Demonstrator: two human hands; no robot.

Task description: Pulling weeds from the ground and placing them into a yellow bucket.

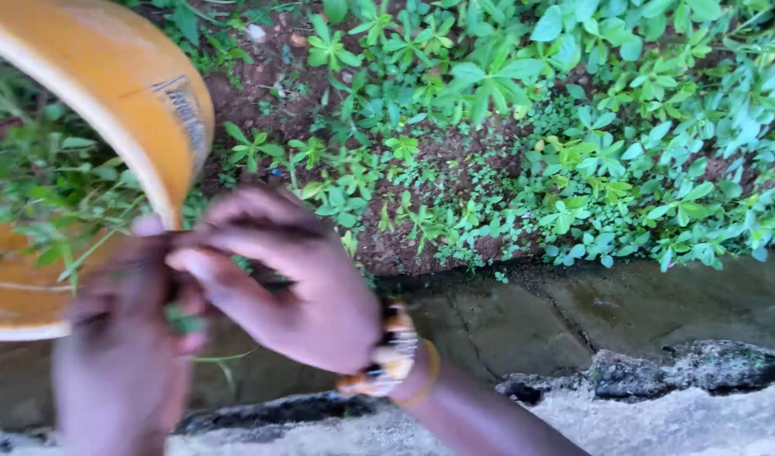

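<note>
An orange bucket [126, 84] lies tilted at the upper left, with pulled green weeds [41, 190] inside it. My left hand [121, 346] and my right hand [278, 279] meet just in front of the bucket's rim, both blurred by motion. The fingers of both hands pinch a few thin green stems [185, 321] between them. A beaded bracelet [392, 350] circles my right wrist.
Low green plants [531, 110] grow in reddish-brown soil [404, 245] across the top. Below them runs a damp concrete gutter [573, 312] with a cracked, crumbling edge [683, 367] and dark debris.
</note>
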